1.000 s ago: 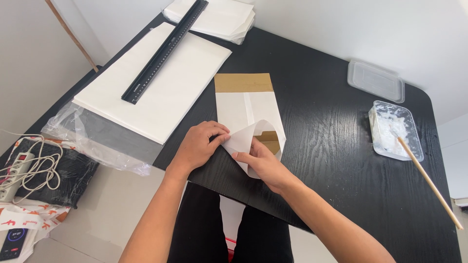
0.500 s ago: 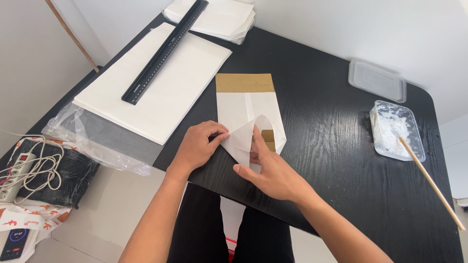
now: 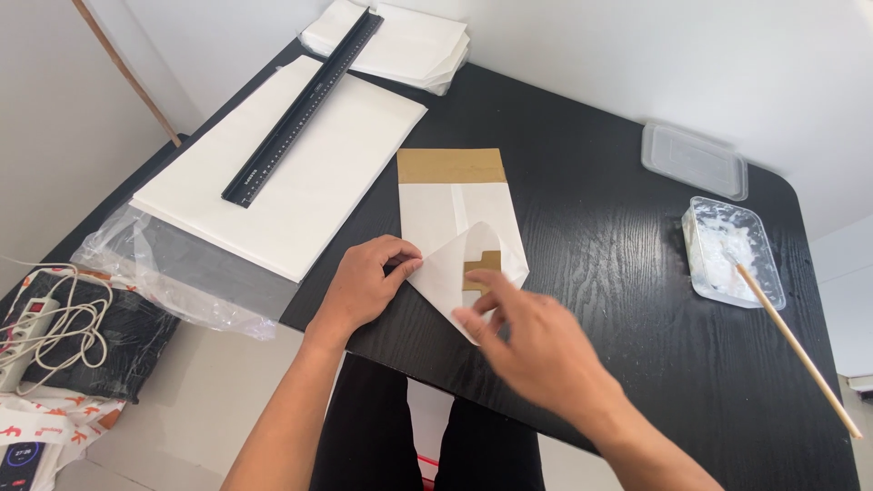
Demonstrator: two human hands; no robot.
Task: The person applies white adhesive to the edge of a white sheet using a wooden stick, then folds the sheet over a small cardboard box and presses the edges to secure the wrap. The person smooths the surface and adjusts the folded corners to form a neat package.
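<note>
- A white paper bag (image 3: 455, 214) lies flat on the black counter (image 3: 618, 236), near its front edge, with a brown band across its far end and its near end folded into a point.
- The left hand (image 3: 364, 286) rests on the left side of that folded end, fingertips (image 3: 409, 265) pressing the white flap down; it pins the paper rather than closing around it.
- The right hand (image 3: 536, 350) hovers just over the near tip of the bag, blurred, fingers spread and loose, holding nothing; whether it touches the paper cannot be told.
- A small brown patch shows in the fold, between the two hands.
- To the left lies a large stack of white sheets (image 3: 291, 173) with a long black ruler (image 3: 305, 109) laid across it, and a clear plastic wrapper (image 3: 173, 273) hangs over the counter's edge.
- At the far end sits a pile of white bags (image 3: 409, 45).
- On the right stands a clear tub of white paste (image 3: 727, 250) with a wooden stick (image 3: 800, 350) leaning in it, and its clear lid (image 3: 696, 162) lies just behind it.
</note>
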